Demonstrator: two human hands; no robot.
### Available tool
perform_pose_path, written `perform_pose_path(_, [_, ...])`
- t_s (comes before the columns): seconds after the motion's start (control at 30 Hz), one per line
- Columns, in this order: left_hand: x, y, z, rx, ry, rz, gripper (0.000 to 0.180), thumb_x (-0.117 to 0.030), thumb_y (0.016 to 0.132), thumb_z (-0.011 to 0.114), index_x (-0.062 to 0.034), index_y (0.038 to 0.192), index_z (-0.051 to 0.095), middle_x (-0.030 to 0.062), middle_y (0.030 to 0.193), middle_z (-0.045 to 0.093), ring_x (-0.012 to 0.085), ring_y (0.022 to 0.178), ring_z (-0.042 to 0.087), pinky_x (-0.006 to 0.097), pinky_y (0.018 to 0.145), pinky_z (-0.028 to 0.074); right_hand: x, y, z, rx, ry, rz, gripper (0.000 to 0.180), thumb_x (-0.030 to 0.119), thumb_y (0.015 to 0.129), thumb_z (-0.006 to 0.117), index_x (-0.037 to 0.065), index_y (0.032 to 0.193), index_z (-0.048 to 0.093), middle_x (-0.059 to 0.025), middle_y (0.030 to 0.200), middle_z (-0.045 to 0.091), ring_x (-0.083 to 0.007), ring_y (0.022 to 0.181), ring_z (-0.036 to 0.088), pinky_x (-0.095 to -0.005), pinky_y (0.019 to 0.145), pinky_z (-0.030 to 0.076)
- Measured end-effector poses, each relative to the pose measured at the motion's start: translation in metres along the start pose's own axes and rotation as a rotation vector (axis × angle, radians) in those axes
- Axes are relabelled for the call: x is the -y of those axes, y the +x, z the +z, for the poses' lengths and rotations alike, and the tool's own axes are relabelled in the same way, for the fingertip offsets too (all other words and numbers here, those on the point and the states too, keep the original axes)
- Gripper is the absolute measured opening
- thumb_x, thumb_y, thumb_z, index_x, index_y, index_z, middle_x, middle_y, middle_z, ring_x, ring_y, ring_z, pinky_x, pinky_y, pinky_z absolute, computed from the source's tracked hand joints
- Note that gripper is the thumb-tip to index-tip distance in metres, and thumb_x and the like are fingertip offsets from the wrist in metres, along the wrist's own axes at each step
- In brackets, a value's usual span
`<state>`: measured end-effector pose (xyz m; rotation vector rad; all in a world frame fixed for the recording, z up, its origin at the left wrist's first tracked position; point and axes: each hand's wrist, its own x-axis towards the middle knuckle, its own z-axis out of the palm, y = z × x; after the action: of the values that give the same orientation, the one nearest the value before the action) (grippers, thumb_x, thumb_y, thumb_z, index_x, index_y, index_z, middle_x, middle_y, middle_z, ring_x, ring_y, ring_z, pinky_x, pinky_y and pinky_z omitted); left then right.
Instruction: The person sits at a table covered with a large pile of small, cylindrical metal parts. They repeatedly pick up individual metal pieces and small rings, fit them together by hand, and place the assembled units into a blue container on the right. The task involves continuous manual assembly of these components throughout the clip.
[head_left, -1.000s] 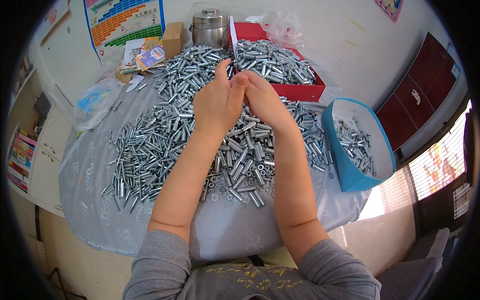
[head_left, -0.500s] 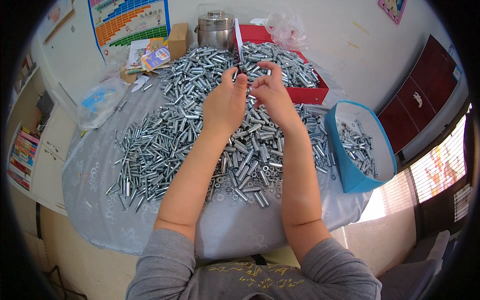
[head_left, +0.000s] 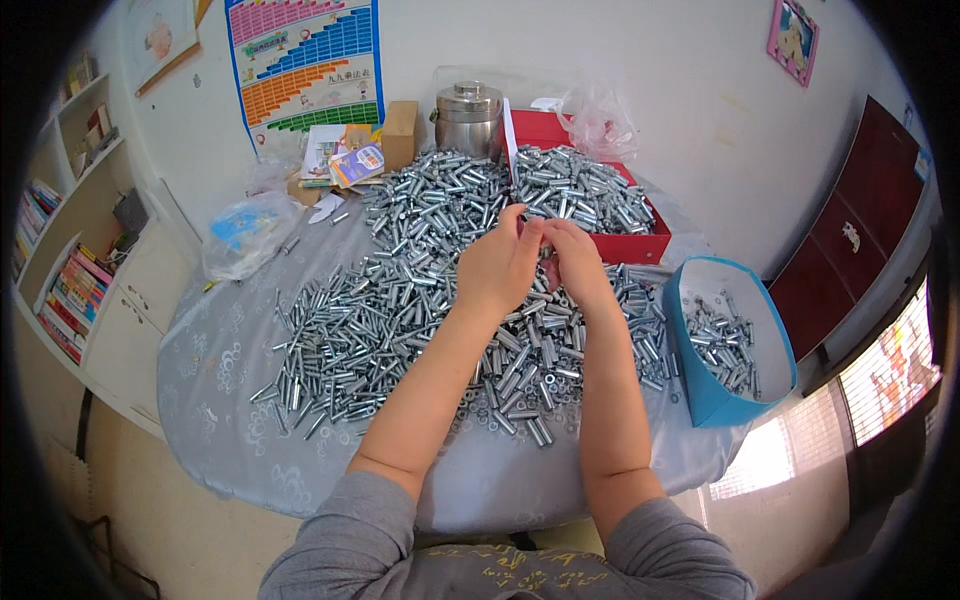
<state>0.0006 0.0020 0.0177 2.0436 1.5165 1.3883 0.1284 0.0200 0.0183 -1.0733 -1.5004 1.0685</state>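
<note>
near the body a broad heap of silver metal sleeves [head_left: 400, 310] covers the surface [head_left: 230, 350], mostly unsorted. above it left hand [head_left: 497, 265] and right hand [head_left: 575, 262] pinch one small piece together. blue bin [head_left: 700, 390] holds few; red box [head_left: 640, 245] beyond is heaped.

A single head-worn fisheye view looks steeply down and forward from above the near edge of the desk [head_left: 300, 480], close enough that the person's forearms rise from the lower edge of the picture toward its middle. It faces the wall beyond the desk's far edge. The desk fills the centre, and straight lines bend toward the dark round rim.
</note>
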Motion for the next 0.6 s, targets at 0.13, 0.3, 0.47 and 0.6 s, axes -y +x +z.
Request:
perform_pose_path(0.13, [-0.025, 0.013, 0.001, -0.022, 0.004, 0.044, 0.065, -0.056, 0.088, 0.021, -0.002, 0.106, 0.052, 0.0176, 0.073, 0.063, 0.0359, 0.072, 0.06, 0.042, 0.064, 0.045, -0.002, 0.001, -0.005, -0.15, -0.192, -0.078, 0.035, 0.024, 0.088, 0.039, -0.004, 0.09, 0.059, -0.0113, 0.08, 0.061, -0.0184, 0.074, 0.055, -0.0302, 0.068, 0.042])
perform_pose_path(0.3, [-0.024, 0.007, 0.011, -0.011, 0.007, 0.004, 0.061, -0.053, 0.089, 0.017, -0.0072, 0.1, 0.056, 0.0146, 0.078, 0.062, 0.0352, 0.077, 0.059, 0.041, 0.067, 0.044, 0.005, -0.002, -0.01, -0.087, 0.027, -0.039, 0.022, 0.015, 0.086, 0.044, -0.003, 0.093, 0.055, -0.0038, 0.069, 0.054, -0.0093, 0.059, 0.049, -0.0241, 0.049, 0.04])
perform_pose_path(0.47, [-0.016, 0.009, 0.001, 0.017, -0.007, -0.015, 0.054, -0.05, 0.09, 0.022, -0.0084, 0.1, 0.056, 0.0155, 0.081, 0.062, 0.0347, 0.078, 0.059, 0.042, 0.067, 0.044, 0.012, -0.002, -0.007, 0.002, 0.126, -0.067, 0.019, 0.015, 0.086, 0.046, 0.0, 0.096, 0.05, -0.0012, 0.07, 0.049, -0.0058, 0.043, 0.039, -0.0212, 0.034, 0.033])
perform_pose_path(0.6, [-0.014, 0.012, -0.008, 0.032, -0.038, -0.029, 0.056, -0.051, 0.09, 0.021, -0.0077, 0.098, 0.056, 0.0149, 0.08, 0.063, 0.0339, 0.077, 0.059, 0.041, 0.065, 0.044, 0.03, 0.0, 0.002, 0.049, 0.027, 0.078, 0.024, 0.02, 0.088, 0.042, -0.001, 0.094, 0.051, -0.0016, 0.069, 0.049, -0.0082, 0.044, 0.041, -0.0225, 0.035, 0.033])
